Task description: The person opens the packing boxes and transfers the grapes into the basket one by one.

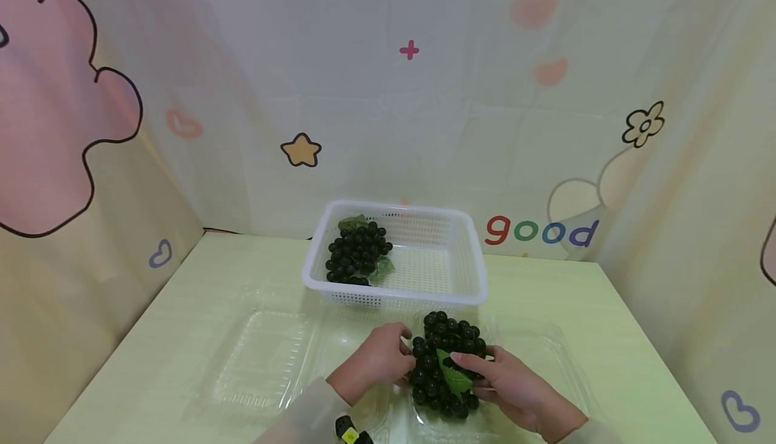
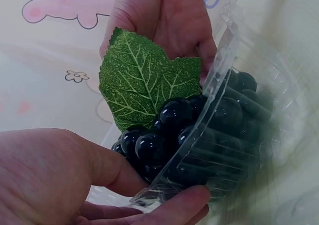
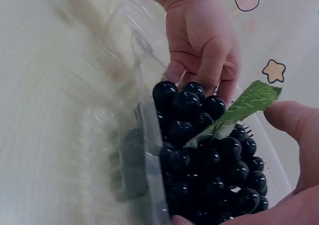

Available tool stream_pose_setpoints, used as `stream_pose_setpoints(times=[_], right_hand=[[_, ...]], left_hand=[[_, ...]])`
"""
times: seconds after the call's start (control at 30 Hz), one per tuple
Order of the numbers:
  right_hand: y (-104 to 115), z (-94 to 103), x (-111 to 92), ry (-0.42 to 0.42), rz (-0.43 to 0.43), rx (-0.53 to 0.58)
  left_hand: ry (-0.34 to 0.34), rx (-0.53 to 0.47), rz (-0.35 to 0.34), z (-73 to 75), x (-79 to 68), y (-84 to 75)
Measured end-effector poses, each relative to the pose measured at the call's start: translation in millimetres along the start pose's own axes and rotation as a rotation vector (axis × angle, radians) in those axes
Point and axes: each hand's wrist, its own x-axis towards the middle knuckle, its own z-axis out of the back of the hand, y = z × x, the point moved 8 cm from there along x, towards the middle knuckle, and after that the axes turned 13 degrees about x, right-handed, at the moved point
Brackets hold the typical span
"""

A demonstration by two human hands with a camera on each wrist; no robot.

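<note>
A bunch of dark grapes with a green leaf sits in one half of a clear plastic clamshell box. My right hand holds the bunch from its right side, thumb near the leaf, the other fingers partly hidden. On the other side, my left hand pinches the box's rim, thumb beside the grapes and fingers outside the wall. In the right wrist view, the box wall runs along the bunch, with several grapes showing through it.
A white perforated basket stands behind the hands, holding another grape bunch with leaves at its left side. Another clear plastic box lies on the pale table to the left. Printed curtains surround the table's back and sides.
</note>
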Motion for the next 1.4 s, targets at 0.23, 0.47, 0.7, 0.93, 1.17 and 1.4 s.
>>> stream_pose_setpoints(times=[0.23, 0.47, 0.7, 0.93, 1.17, 1.4], right_hand=[[-5, -6.7, 8, 0.002, 0.072, 0.051], [-8, -14.7, 17, 0.113, 0.107, 0.126], [-8, -24.9, 22, 0.215, 0.105, 0.191], [-10, -23.9, 26, 0.090, 0.080, 0.237], [-18, -17.9, 27, -0.109, 0.091, 0.314], [-19, -19.8, 29, -0.137, 0.115, 0.345]], left_hand=[[0.003, 0.027, 0.016, -0.5, 2.7, 1.4], [-0.005, 0.008, 0.010, -3.4, 2.3, 2.9], [-0.009, 0.026, 0.005, -0.8, -0.4, -0.4], [-0.013, 0.059, -0.004, -1.0, 0.4, -2.4], [-0.017, 0.062, -0.014, -1.5, 1.6, -3.2], [-0.007, 0.088, -0.016, -2.2, 2.1, -3.2]])
